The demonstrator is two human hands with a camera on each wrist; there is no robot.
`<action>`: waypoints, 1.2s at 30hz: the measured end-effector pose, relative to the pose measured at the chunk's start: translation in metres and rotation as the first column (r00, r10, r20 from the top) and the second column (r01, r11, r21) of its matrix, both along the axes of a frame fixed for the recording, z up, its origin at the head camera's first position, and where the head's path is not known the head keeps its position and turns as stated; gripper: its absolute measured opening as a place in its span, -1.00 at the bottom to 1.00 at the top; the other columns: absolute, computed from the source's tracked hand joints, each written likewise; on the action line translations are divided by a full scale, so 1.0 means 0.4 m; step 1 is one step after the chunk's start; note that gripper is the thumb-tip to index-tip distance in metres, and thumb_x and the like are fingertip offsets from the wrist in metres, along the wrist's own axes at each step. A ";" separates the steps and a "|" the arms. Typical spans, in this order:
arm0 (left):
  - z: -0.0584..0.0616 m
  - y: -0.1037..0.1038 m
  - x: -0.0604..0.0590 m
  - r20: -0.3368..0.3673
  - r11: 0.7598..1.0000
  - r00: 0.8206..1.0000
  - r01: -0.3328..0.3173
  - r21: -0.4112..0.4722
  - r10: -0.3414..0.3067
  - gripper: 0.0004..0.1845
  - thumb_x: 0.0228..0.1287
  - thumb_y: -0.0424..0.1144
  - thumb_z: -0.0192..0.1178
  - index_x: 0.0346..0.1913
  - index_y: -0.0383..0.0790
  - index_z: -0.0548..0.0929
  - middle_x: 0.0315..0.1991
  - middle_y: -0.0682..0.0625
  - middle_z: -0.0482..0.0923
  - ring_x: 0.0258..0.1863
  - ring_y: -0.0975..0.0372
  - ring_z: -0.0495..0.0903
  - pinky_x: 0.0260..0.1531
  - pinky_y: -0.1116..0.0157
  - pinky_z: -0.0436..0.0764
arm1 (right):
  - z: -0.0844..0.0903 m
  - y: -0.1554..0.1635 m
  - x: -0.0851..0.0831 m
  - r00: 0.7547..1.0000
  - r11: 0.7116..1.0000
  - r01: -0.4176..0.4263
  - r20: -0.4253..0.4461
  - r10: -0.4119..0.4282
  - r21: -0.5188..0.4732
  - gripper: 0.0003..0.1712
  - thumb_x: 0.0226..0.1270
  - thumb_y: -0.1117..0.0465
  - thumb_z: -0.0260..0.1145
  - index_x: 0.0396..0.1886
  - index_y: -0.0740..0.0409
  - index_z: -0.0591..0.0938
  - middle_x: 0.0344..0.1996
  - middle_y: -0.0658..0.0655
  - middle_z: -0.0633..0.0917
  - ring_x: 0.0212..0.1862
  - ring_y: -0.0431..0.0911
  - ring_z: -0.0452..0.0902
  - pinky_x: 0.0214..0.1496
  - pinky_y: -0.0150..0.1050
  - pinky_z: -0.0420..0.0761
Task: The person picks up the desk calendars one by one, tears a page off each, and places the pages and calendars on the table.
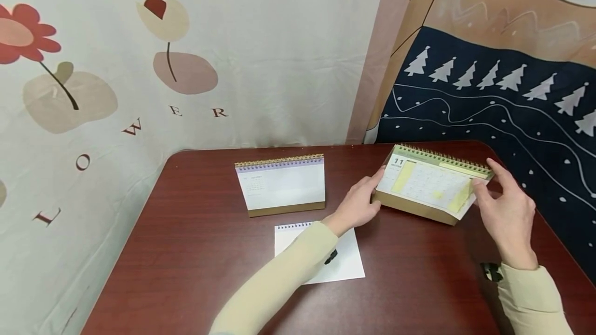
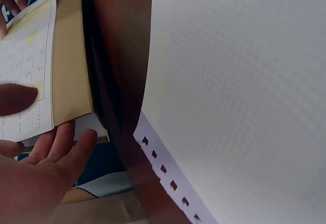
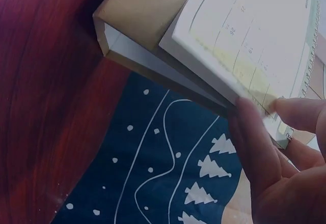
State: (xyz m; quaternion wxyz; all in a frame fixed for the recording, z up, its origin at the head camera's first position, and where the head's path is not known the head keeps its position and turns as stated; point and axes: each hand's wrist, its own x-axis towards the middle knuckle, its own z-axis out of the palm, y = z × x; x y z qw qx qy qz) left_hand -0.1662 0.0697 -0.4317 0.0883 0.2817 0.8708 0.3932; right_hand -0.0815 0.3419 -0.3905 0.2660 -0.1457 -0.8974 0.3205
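Note:
A green-topped desk calendar [image 1: 428, 182], with a gold spiral, a brown cardboard base and yellow-marked blocks on its page, is tilted at the table's right. My left hand [image 1: 356, 203] holds its left end. In the left wrist view the thumb [image 2: 18, 99] lies over the page and the other fingers reach beneath the edge. At the opposite end my right hand [image 1: 507, 216] pinches the right edge near the spiral. Seen from the right wrist, the pages [image 3: 244, 40] stand slightly away from the cardboard base [image 3: 147, 10]. How many pages are pinched is hidden.
A second desk calendar [image 1: 281, 182] with a purple top strip stands left of my left hand. Beneath my left forearm lies a loose white sheet [image 1: 344, 262] with a purple holed edge. The dark red table [image 1: 186, 252] meets patterned curtains [image 1: 279, 56] behind.

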 end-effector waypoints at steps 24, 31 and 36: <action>0.017 -0.068 0.060 -0.200 0.995 0.976 -0.082 0.048 0.090 -0.16 0.40 -0.39 0.29 0.65 -0.01 0.18 0.17 -0.06 0.51 -0.12 0.20 0.55 -0.06 0.34 0.56 | 0.011 -0.033 -0.003 0.993 0.989 -0.103 0.052 0.110 -0.107 -0.34 0.53 0.13 0.27 0.57 0.01 0.38 0.19 0.49 0.60 -0.42 -0.79 0.40 -0.49 -0.65 0.47; 0.023 -0.090 0.070 -0.173 0.995 0.982 -0.063 0.083 0.077 -0.15 0.42 -0.39 0.28 0.65 0.09 0.16 0.13 -0.04 0.49 -0.17 0.29 0.49 -0.18 0.44 0.49 | 0.013 -0.036 0.002 0.985 0.981 -0.147 0.066 0.157 -0.130 -0.33 0.54 0.12 0.27 0.58 0.05 0.37 0.18 0.52 0.59 -0.38 -0.78 0.42 -0.46 -0.64 0.52; 0.028 -0.107 0.072 -0.123 0.993 0.991 -0.036 0.115 0.050 -0.17 0.40 -0.42 0.29 0.63 0.10 0.22 0.23 -0.03 0.58 -0.18 0.30 0.54 -0.19 0.49 0.52 | 0.016 -0.039 0.004 0.981 0.975 -0.174 0.067 0.184 -0.140 -0.32 0.54 0.14 0.28 0.58 0.08 0.36 0.20 0.53 0.58 -0.38 -0.76 0.45 -0.46 -0.62 0.54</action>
